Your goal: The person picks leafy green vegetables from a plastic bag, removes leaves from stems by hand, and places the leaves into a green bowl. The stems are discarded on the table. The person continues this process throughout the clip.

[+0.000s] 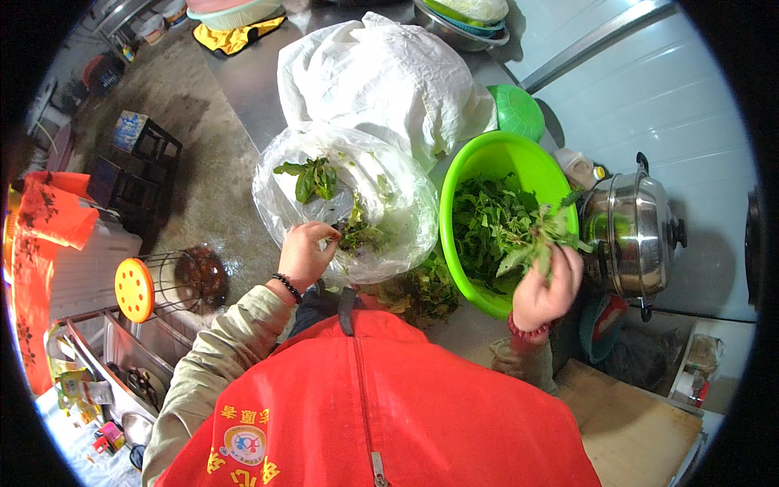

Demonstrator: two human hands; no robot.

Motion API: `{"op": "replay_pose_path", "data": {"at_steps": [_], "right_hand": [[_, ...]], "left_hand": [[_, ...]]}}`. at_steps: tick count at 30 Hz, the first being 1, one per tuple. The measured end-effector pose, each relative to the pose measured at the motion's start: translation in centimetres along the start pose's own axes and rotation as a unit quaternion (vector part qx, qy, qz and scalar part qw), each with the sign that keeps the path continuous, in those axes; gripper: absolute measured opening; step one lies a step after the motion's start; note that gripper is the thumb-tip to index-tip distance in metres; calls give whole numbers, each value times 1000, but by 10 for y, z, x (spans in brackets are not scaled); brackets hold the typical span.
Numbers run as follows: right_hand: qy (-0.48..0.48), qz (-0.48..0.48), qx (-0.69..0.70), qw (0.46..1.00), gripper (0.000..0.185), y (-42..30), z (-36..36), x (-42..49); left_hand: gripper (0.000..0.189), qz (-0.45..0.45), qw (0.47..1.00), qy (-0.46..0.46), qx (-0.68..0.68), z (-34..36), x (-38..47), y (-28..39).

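My right hand (546,283) holds a leafy green sprig (528,259) by its pale base, over the near right side of a bright green plastic basin (448,243). Loose leafy greens (487,213) lie heaped inside that basin. To its left, a clear plastic bag (277,195) sits spread wide, with a bunch of green leaves (316,179) and wilted, dark scraps (359,237) in it. My left hand (309,248) is at the bag's near left side, thumb and forefinger curled close together. Whether a small scrap is pinched there, I cannot tell.
A white cloth (377,73) covers something behind the bag. Right of the basin stand a lidded steel pot (633,234) and a plastic jug (575,167). More leaves (426,292) lie between bag and basin, near my body. A wire stand with an orange top (135,290) is at left.
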State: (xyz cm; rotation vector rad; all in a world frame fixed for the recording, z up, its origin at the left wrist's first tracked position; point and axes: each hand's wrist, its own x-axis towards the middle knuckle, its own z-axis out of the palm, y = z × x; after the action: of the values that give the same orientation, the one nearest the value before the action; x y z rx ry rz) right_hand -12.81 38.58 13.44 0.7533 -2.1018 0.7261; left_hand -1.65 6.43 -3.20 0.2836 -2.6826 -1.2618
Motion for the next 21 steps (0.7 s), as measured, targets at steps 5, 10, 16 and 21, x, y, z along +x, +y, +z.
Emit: {"op": "replay_pose_path", "data": {"at_steps": [5, 10, 16, 21], "right_hand": [[-297, 147, -122, 936, 14, 22, 17, -11], [-232, 125, 114, 958, 12, -13, 48, -26], [-333, 254, 301, 857, 23, -50, 92, -64], [-453, 121, 226, 854, 21, -54, 108, -88]], "left_hand": [[27, 19, 993, -48, 109, 28, 9, 1], [19, 62, 984, -47, 163, 49, 19, 4], [11, 116, 989, -9, 92, 42, -13, 3], [19, 151, 976, -129, 89, 30, -37, -2]]}}
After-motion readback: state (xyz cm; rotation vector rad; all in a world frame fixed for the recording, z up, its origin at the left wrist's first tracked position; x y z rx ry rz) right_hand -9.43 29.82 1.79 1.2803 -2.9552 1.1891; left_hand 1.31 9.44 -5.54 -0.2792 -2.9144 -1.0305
